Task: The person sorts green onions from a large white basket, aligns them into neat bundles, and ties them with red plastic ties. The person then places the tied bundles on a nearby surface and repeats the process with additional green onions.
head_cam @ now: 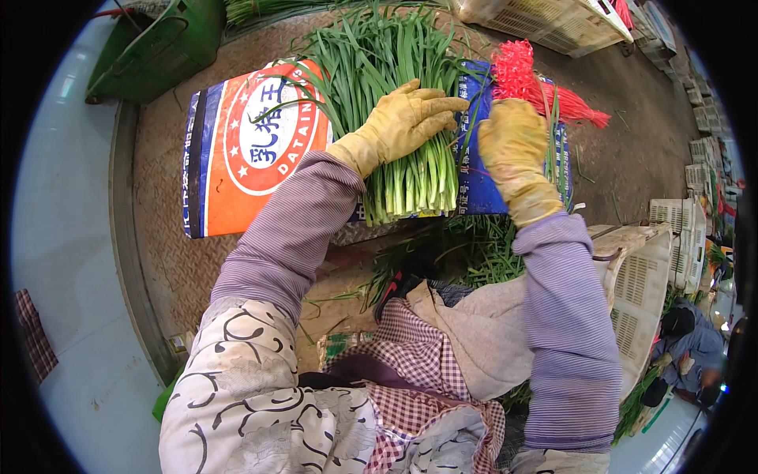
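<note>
A thick bunch of garlic chives (408, 178) lies on a printed woven sack, pale stem ends towards me and leaves fanning away. My left hand (408, 121), in a yellow rubber glove, rests flat across the bunch with its fingers extended to the right. To the right of the stems, my right hand (513, 133) wears a matching glove and is blurred, its fingers curled in. Whatever those fingers may hold is hidden. Right by its knuckles lies a bundle of red plastic strands (515, 68). A thin red strand shows beside the right glove.
The orange and blue sack (228, 204) covers a low work surface. A green bin (160, 53) stands far left. White plastic crates (545, 26) stand far right, with another crate (636, 296) by my right arm. Loose greens (485, 249) lie below the sack. Another person (690, 349) crouches at right.
</note>
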`<state>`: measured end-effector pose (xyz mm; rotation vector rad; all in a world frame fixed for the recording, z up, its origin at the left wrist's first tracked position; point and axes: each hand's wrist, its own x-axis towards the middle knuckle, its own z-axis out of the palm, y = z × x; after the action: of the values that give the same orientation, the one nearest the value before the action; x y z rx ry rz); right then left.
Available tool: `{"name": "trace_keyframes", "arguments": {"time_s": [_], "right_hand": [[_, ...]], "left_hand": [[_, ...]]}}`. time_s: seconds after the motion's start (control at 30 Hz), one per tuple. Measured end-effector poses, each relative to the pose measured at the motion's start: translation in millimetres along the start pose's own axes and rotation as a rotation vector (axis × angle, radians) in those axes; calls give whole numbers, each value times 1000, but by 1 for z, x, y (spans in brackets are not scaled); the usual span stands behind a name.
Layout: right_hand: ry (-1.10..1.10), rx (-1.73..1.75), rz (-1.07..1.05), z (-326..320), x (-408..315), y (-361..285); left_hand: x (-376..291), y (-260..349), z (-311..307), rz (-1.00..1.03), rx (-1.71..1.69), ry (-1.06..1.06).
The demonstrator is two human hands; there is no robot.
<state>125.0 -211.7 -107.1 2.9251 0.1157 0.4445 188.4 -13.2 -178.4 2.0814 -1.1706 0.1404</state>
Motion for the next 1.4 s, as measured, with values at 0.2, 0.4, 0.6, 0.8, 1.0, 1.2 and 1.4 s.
{"name": "trace_keyframes", "arguments": {"time_s": [0.2, 0.4, 0.6, 0.8, 1.0, 1.2, 1.4], "right_hand": [[-220, 207, 422, -58, -56, 91], [-1009, 8, 322, -94, -155, 104], [-709, 613, 231, -67, -123, 53], [-784, 683, 337, -16, -63, -6], [-695, 756, 269, 3, -53, -46], [-695, 631, 117, -2, -52, -43], [-647, 802, 339, 2, -67, 15]], "left_hand": [[0, 1, -3, 20, -15, -12], [0, 11, -9, -5, 31, -43], [1, 19, -16, 76, 158, -75], [2, 25, -17, 84, 223, -74], [-1, 31, -14, 170, 271, -26], [0, 29, -12, 104, 190, -159], [1, 28, -9, 98, 226, -128]]}}
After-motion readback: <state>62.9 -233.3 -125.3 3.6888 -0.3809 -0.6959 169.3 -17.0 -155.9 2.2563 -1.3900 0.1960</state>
